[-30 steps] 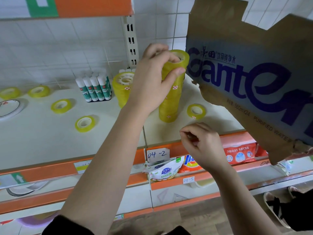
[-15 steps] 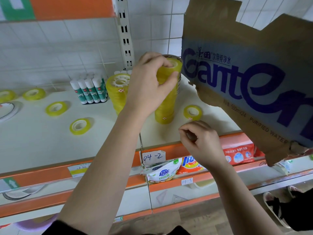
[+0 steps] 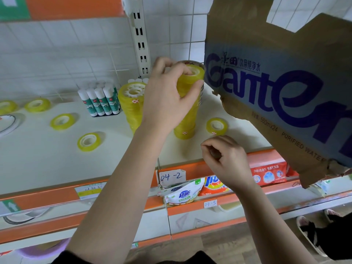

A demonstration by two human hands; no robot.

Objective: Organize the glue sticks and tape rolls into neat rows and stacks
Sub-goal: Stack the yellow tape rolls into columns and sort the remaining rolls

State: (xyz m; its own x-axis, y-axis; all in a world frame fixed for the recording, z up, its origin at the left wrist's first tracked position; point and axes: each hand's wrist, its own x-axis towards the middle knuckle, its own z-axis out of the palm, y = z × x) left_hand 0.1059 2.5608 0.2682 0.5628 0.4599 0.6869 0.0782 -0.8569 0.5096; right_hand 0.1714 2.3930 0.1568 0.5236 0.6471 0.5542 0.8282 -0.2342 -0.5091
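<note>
My left hand (image 3: pixel 167 94) grips the top of a tall stack of yellow tape rolls (image 3: pixel 187 119) standing on the white shelf (image 3: pixel 38 159). A shorter, wider stack of tape rolls (image 3: pixel 131 103) stands just left of it. Behind that, a row of white-capped glue sticks (image 3: pixel 100 101) stands upright. Single tape rolls lie flat: one (image 3: pixel 217 126) right of the tall stack, others (image 3: pixel 89 141) (image 3: pixel 62 121) (image 3: pixel 37 105) scattered to the left. My right hand (image 3: pixel 224 159) hovers at the shelf's front edge, fingers curled, holding nothing that I can see.
A torn cardboard box (image 3: pixel 276 88) fills the upper right, close to the tall stack. A slotted metal upright (image 3: pixel 140 35) rises behind. Packaged goods (image 3: pixel 266 170) sit on the shelf below. A white ring-shaped thing (image 3: pixel 7 122) lies at the far left.
My left hand has stayed on the tall stack's top. My right hand has hardly moved. The view shifted slightly.
</note>
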